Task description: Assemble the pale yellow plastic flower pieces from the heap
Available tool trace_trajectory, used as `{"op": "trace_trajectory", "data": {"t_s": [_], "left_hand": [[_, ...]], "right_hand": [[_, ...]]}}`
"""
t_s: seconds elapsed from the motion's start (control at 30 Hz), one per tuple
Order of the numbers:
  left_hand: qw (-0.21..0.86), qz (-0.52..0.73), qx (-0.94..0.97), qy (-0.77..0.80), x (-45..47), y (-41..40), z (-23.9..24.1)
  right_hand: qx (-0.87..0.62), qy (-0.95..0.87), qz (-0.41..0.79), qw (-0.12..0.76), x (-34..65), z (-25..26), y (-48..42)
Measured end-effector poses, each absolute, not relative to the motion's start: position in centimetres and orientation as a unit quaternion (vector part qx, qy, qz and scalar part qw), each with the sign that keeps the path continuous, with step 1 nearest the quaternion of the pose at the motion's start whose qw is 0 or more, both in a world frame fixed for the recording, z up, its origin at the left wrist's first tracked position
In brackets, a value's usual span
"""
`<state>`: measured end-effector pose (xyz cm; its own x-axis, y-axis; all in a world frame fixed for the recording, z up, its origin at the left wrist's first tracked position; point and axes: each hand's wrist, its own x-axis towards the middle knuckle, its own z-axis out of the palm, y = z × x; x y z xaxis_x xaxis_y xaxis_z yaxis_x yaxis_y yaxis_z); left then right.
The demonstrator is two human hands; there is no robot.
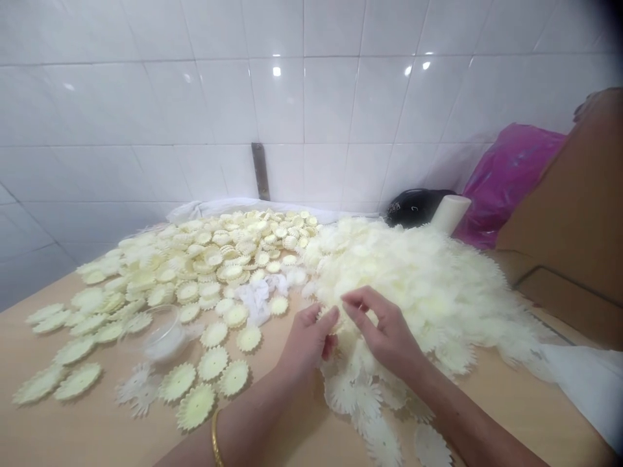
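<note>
My left hand (309, 337), with a gold bangle at its wrist, has its fingers curled and closed over the table. A pale edge shows at its fingertips, too blurred to name. Just right of it is my right hand (382, 327), thumb and forefinger pinched close together; anything between them is too small to make out. Beneath and beyond the right hand spreads a heap of thin, translucent, cream fabric petal pieces (413, 266) with notched edges. Several loose petal pieces (363, 395) lie below the hands. To the left are many thicker, pale yellow scalloped discs (197, 405).
A clear round tub (163, 334) stands among the discs, near crumpled white material (256, 301). At the back right are a white roll (450, 214), a black bundle (416, 206), a magenta bag (509, 175) and a cardboard box (579, 227). A tiled wall (331, 97) borders the table.
</note>
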<state>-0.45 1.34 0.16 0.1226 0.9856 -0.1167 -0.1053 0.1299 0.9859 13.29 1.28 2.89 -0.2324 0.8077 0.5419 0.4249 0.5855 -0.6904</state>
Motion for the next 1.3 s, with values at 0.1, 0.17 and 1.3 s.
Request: {"op": "trace_trajectory", "data": {"t_s": [0.1,0.17,1.3], "left_hand": [[0.585,0.465,0.468,0.472,-0.5,1.3,0.2],[0.590,0.466,0.460,0.473,-0.5,1.3,0.2],[0.627,0.445,0.476,0.428,-0.6,1.0,0.9]], "right_hand": [[-0.388,-0.768,0.245,0.446,13.0,3.0,1.0],[-0.394,-0.766,0.254,0.439,13.0,2.9,1.0],[-0.399,-0.745,0.316,0.430,13.7,2.1,2.0]]}}
